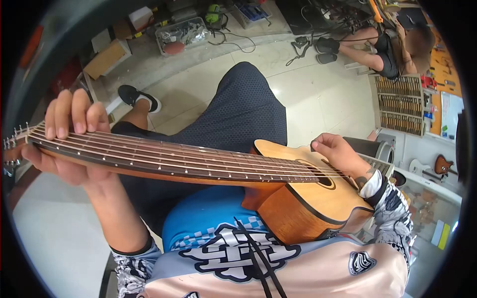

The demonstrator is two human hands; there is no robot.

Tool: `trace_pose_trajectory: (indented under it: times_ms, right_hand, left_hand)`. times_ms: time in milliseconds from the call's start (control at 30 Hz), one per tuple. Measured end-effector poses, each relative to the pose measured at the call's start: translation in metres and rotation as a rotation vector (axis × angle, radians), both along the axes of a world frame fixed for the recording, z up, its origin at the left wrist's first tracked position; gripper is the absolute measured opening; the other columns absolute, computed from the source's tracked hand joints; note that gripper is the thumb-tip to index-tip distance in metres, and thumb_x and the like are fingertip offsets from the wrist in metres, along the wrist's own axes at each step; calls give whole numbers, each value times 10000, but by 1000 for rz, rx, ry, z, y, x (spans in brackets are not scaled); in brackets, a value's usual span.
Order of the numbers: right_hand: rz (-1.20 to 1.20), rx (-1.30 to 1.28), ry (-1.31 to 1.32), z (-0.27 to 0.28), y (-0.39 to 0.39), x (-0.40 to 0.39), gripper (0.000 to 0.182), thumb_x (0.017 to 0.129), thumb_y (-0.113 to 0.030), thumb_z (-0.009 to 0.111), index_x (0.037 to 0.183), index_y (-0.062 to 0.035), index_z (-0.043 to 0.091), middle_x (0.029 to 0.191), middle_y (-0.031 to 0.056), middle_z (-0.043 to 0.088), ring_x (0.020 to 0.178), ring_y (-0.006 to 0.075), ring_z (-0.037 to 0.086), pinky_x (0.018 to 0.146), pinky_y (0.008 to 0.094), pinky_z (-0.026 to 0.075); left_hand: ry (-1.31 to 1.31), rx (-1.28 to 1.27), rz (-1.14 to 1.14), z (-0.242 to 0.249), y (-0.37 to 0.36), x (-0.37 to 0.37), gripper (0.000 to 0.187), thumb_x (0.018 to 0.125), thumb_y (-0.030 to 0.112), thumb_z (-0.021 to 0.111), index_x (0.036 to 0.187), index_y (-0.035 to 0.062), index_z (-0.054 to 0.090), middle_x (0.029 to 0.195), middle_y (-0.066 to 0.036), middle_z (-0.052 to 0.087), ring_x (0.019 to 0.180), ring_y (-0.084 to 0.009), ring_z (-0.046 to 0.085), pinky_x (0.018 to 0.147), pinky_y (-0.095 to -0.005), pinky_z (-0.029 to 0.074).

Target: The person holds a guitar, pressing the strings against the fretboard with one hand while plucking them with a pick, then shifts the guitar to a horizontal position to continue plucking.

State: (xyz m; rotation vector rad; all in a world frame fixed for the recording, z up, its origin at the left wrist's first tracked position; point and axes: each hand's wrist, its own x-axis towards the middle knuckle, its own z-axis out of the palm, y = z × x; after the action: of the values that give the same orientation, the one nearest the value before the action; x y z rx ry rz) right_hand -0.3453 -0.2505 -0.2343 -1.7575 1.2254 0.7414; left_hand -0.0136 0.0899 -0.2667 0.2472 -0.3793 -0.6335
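Note:
An acoustic guitar [328, 201] with a pale wooden top and reddish-brown sides lies across my lap, its neck running to the left. My left hand [74, 124] is wrapped around the neck near the headstock. Its thumb is on the near side, and several fingertips rest on the strings over the dark fretboard [149, 153]. Beside the sound hole [325, 182], my right hand [338, 153] is above the strings with thumb and index finger pinched together. A small dark bit shows at those fingertips, too small to name.
Ahead, a plastic bin [183, 36] of small parts and a cardboard box [107, 58] stand on a ledge. Another person [380, 49] sits at the upper right near a wooden rack [400, 104]. More guitars [443, 165] hang at the right, above a glass case [432, 198].

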Motion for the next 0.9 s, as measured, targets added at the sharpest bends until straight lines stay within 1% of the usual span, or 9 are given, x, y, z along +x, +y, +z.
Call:
trace_pose_trajectory:
  times_ms: [100,267,367,467,567,700,733,833,900]
  right_hand:
    - [295,100,-398,23,11,13,141,925,-132,652,930,8,638,974,56,645,928,137,572,875,294,455]
    - [105,515,-595,52,10,13,86,958,-83,613,955,2,599,1058,75,619,957,140,555,874,283,448]
    - [185,190,-250,17,9,1,149,941,-132,632,906,10,604,1017,74,647,945,138,578,868,308,466]
    - [186,-19,-144,19,14,-3,122,934,-111,640,917,8,622,947,50,667,909,139,592,832,310,480]
    - [550,26,-704,53,21,2,131,933,-123,642,916,6,625,954,70,655,924,146,592,841,311,473]
    - [35,518,-740,62,17,-12,116,922,-114,651,914,-1,622,1000,78,637,953,161,586,874,313,457]
    - [69,485,-718,51,14,-13,137,920,-130,652,924,6,642,950,76,658,914,151,594,845,308,470]
    - [241,-42,-381,1,11,-34,178,917,-155,654,935,22,661,879,78,676,864,134,604,802,304,486]
    - [135,-57,-338,-4,12,-40,205,922,-180,651,948,22,673,831,70,682,828,125,615,768,294,496]
  left_hand:
    - [-14,41,31,1,2,0,429,772,492,772,757,159,501,752,38,458,729,-134,402,662,-272,330]
    - [-17,33,72,11,-9,-9,469,851,518,695,736,129,461,738,18,413,725,-155,398,662,-300,335]
    - [-16,-27,63,12,-8,-14,511,871,587,640,752,121,466,745,-7,419,715,-157,384,657,-302,344]
    - [-68,-8,113,20,-10,-22,461,915,528,614,874,82,506,810,-31,456,750,-163,417,670,-299,370]
    - [-121,21,156,21,-10,-25,417,953,463,578,984,54,504,892,-66,502,770,-169,432,688,-299,387]
    - [-190,93,168,25,-10,-26,407,947,469,578,923,73,489,816,-73,527,752,-162,416,673,-298,372]
    - [-210,99,160,25,-11,-26,409,943,475,581,896,81,485,785,-73,532,746,-158,410,667,-297,365]
    - [-292,31,53,27,-9,-24,431,930,511,581,810,116,456,669,-53,512,724,-145,385,645,-288,334]
    - [-322,75,74,35,-13,-30,455,920,546,575,773,133,451,644,-39,521,710,-138,369,632,-283,314]
